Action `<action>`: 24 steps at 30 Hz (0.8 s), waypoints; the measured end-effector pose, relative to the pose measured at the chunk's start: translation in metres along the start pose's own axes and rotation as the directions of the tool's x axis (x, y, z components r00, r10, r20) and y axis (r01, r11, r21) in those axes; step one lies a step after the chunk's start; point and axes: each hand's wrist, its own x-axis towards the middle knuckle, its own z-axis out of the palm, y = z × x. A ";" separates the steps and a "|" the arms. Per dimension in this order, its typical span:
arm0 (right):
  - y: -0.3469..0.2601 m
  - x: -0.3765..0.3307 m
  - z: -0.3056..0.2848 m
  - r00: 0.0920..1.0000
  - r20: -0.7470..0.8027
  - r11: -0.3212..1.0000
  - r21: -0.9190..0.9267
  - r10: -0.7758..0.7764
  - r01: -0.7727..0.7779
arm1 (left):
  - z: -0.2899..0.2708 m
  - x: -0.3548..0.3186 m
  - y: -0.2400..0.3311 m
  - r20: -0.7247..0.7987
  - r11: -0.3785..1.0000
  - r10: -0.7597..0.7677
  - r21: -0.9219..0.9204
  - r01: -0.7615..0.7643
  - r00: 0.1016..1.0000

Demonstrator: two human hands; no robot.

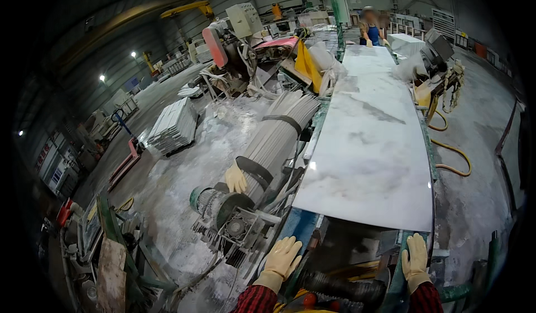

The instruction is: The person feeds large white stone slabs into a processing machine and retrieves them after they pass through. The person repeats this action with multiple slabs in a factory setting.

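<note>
My left hand [280, 259], in a cream rubber glove, lies flat with its fingers stretched out on the left rail of a green machine frame [301, 229]. My right hand [415, 259], gloved the same way, rests with fingers extended on the frame's right rail. Neither hand holds anything. Just beyond them lies a long white stone slab [368, 168] with grey veining, its near edge a little ahead of my fingertips. It stretches away along the machine bed. Between my forearms, a dark ribbed roller [343, 288] shows in the frame's opening.
Left of the slab stand an electric motor [215, 201], a spare cream glove [235, 178] and a strapped bundle of strips [279, 126]. Farther left are stacked slabs [174, 124] and a pallet jack [125, 159]. A person [371, 29] stands at the far end. A yellow hose [455, 151] loops on the right.
</note>
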 end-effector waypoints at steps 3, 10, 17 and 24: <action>0.003 -0.002 0.002 1.000 -0.014 1.000 -0.006 -0.010 0.010 | 0.001 0.000 0.000 -0.025 1.000 0.018 -0.017 -0.018 1.000; 0.006 -0.007 0.006 0.998 -0.041 0.999 0.012 -0.040 0.041 | 0.003 -0.003 -0.003 -0.001 1.000 0.010 -0.022 -0.010 1.000; 0.004 -0.008 0.003 0.997 -0.056 0.999 -0.014 -0.047 0.047 | -0.003 -0.003 0.001 -0.019 0.999 0.025 -0.033 -0.026 1.000; -0.002 0.002 -0.001 0.974 -0.156 0.987 -0.039 -0.162 0.158 | -0.003 -0.007 0.003 -0.044 1.000 0.025 0.000 -0.025 0.999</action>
